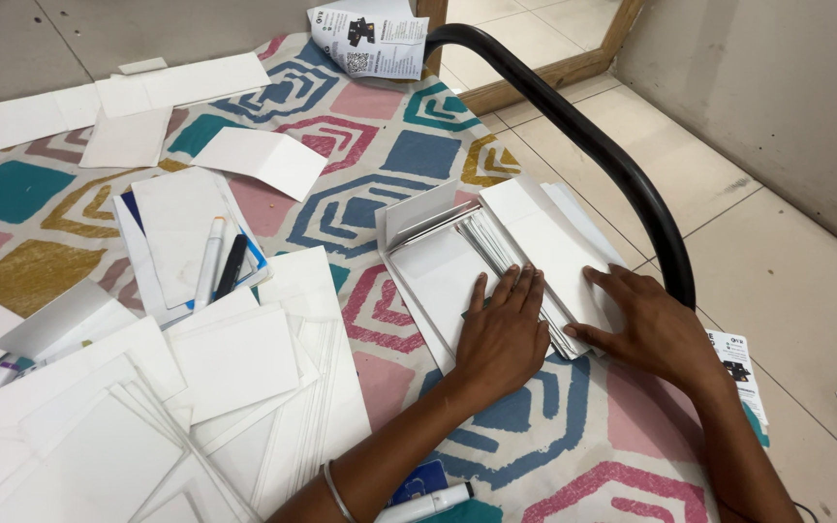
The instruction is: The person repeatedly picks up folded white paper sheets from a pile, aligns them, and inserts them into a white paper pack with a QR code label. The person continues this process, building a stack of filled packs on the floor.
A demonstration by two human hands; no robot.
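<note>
Fingers [513, 291] of the left hand [502, 339] lie flat and spread on the white folded card [438, 271], gripping nothing. At its three o'clock, the right hand [653, 324] presses open-palmed on the paper stack [544, 242], hiding its lower edge. Both lie on the patterned cloth [380, 145], whose support is hidden.

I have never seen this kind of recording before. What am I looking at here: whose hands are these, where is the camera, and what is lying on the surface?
There is no machine here. A person wears one camera on the head, so you look down at that person's own two bare hands.

The left hand lies flat on a white folded box, pressing a stack of thin cards inside it. The right hand rests on the box's flap. Neither hand grips anything.

The surface is a patterned cloth in pink, blue and yellow. On it lie many loose white sheets, two markers on a pile of paper, and another marker near the left forearm. A black curved bar runs along the edge, above a tiled floor.
</note>
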